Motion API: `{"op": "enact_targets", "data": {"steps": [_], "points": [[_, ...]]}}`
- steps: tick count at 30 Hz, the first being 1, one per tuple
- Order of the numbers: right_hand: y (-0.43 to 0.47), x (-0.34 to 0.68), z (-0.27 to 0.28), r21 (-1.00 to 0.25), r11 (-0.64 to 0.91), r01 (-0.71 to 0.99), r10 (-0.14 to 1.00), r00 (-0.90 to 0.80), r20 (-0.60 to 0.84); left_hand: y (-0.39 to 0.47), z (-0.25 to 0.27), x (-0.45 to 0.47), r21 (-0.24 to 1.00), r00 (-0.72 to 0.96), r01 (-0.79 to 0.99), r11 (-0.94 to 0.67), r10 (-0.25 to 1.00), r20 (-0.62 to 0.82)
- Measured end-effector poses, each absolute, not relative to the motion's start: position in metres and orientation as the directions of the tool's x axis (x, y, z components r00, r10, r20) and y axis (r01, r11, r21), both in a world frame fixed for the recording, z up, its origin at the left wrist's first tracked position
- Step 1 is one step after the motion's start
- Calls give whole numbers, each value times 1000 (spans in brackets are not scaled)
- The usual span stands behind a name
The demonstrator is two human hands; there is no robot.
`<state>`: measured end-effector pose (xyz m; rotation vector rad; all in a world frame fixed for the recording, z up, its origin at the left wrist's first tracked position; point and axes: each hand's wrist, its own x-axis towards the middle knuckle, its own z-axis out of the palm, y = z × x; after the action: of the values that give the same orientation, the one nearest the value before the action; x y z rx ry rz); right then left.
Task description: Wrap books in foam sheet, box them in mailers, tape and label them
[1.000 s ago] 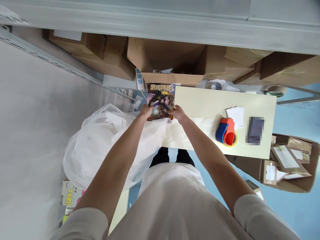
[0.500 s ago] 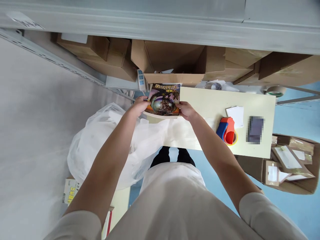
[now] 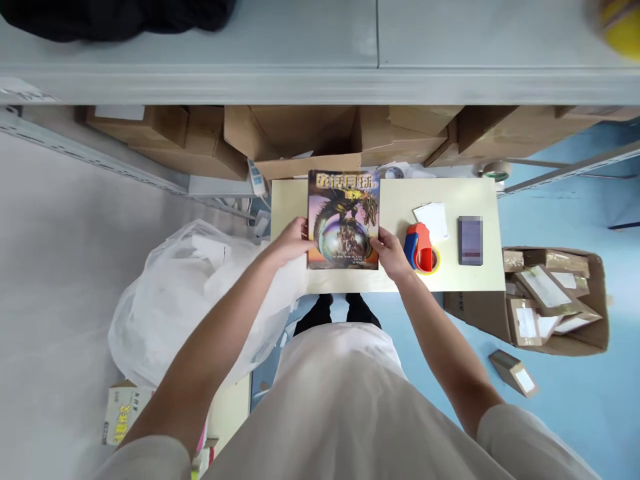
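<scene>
Between my two hands is a book [image 3: 344, 213] with a dragon and a glassy globe on its cover, its front facing up toward me. My left hand [image 3: 293, 241] grips the left edge, thumb on the cover. My right hand [image 3: 390, 253] grips the lower right edge in the same way. The book is above the pale table [image 3: 470, 193] and hides part of it. Just right of my right hand sits a red and blue tape dispenser [image 3: 420, 248], with white paper slips [image 3: 433, 220] behind it and a dark phone [image 3: 471, 240] farther right.
Cardboard boxes [image 3: 310, 130] line the space under a grey shelf [image 3: 300, 83]. A large white plastic bag [image 3: 170, 307] bulges at the left. Right of the table, a carton [image 3: 603, 313] holds several parcels, and one small box [image 3: 513, 373] lies on the floor. A power strip [image 3: 257, 177] is behind the left corner.
The book has come nearer to me and its cover now faces up more squarely, held by both hands. My view has shifted, bringing the small floor box into sight.
</scene>
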<state>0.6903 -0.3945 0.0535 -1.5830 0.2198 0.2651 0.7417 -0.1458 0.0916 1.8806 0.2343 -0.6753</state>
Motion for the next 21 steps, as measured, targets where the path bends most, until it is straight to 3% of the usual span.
{"op": "enact_targets", "data": {"steps": [4,9,21], "points": [[-427,646,26,-924,-29,-381,-123,919,-375,-193,53,704,705,770,482,-520,-132,-624],[-445,610,-13,-870,-140,-472,-226,871,-436,-226,1,670,601,721,501,-623,-84,-687],[-468,602,-59,-797,-394,-458,-238,888,-392,-248,-33,650,582,814,380,-719,-39,-580]]}}
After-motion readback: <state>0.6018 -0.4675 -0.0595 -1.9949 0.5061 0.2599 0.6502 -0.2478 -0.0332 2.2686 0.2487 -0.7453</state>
